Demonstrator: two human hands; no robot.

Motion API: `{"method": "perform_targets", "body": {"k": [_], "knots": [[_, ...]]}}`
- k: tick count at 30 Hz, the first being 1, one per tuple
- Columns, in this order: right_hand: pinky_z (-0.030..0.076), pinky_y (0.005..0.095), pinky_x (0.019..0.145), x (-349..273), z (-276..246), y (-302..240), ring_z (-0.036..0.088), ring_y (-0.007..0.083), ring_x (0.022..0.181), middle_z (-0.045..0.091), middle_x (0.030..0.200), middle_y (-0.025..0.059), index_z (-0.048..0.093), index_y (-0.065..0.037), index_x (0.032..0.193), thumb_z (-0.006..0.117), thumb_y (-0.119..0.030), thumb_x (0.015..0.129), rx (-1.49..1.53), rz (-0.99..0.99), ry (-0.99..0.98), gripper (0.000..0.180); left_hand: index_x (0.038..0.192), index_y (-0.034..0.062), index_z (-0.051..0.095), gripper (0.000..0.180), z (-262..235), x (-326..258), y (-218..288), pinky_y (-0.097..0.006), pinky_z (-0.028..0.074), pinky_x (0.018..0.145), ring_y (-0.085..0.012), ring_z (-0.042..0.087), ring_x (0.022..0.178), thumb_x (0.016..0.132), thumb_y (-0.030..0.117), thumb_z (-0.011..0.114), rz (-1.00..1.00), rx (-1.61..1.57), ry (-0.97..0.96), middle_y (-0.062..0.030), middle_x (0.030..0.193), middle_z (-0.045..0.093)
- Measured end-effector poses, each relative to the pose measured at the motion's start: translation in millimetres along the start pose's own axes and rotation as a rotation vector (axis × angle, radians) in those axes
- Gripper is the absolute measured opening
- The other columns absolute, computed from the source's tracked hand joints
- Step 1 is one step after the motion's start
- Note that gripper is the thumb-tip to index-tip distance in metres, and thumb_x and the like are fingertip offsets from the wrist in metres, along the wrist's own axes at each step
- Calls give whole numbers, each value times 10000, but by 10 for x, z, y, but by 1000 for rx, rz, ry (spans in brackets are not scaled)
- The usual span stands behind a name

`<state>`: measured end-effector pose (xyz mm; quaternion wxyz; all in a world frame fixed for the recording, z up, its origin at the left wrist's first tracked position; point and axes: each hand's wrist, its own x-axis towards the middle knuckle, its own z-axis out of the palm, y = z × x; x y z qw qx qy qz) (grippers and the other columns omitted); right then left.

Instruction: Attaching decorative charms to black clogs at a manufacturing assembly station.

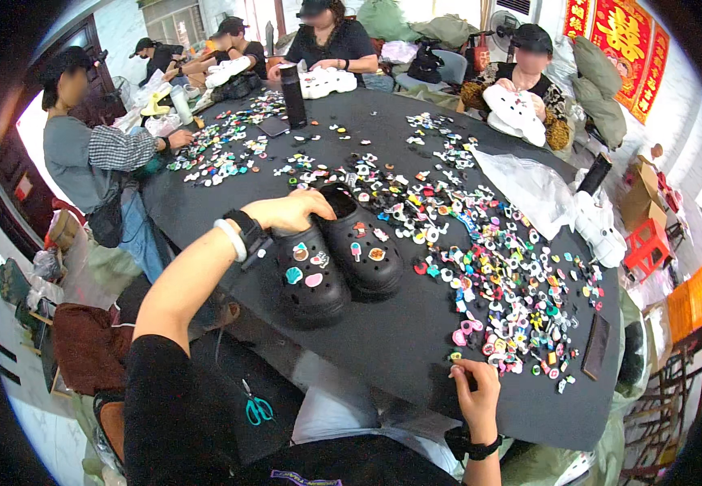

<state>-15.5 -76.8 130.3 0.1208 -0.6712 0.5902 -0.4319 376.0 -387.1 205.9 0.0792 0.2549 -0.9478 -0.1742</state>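
Note:
Two black foam clogs (pixel 312 287) stand side by side on the dark table, toes toward me, with several colourful shoe charms (pixel 313 280) set in their holes. My left hand (pixel 286 212) reaches over from behind and grips the left clog at its heel opening, some fingers hidden inside. Near the table's front edge, my right hand (pixel 478 393) has thumb and forefinger pinched together at a small yellow-green shoe charm (pixel 455 355). Beside that hand spreads a large heap of loose, many-coloured charms (pixel 513 316).
More charms (pixel 229 138) are scattered across the far table. A clear plastic bag (pixel 529 190) and white clogs (pixel 598 231) lie at the right, near a dark flat bar (pixel 596 346). A black bottle (pixel 293 95) stands farther back. Several people sit around, some holding white clogs. Teal scissors (pixel 259 409) lie below.

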Motion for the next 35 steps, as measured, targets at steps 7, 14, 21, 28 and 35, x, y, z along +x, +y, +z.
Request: {"method": "perform_targets", "body": {"k": [7,14,21,28,35], "knots": [[429,315,668,-23,-46,58,568,202,703,645,780,66,681,-39,896,697,-41,804,8,13,8,94,971,64,697,383,-77,-508,71,-403,265,972,-208,559,1097,606,3,596,-275,212,241,-76,1036,659],[407,332,708,21,-27,20,577,208,720,663,810,33,690,-73,895,719,-83,792,10,6,-19,108,962,124,726,319,-412,-1653,-443,-396,401,840,-279,636,943,655,178,655,-909,552,595,-98,927,701],[409,336,712,-10,10,4,580,214,714,665,801,36,691,-71,891,720,-77,786,-26,21,-24,109,865,86,689,318,-396,-2039,-767,-425,471,792,-313,662,936,707,362,685,-1484,369,784,-134,928,705],[424,342,710,-10,37,43,590,225,725,665,805,54,676,-72,887,713,-66,788,-4,23,18,106,978,-9,694,470,-404,-2195,-1509,-412,492,834,-370,653,980,712,378,683,-1349,237,554,-256,1006,667],[404,338,773,-6,-58,112,581,221,759,650,824,52,661,-90,1008,731,-61,777,7,35,196,242,1213,90,634,578,-475,-2756,-2200,-349,439,981,-345,625,1073,675,290,709,-1024,578,966,-163,1152,664]]}}
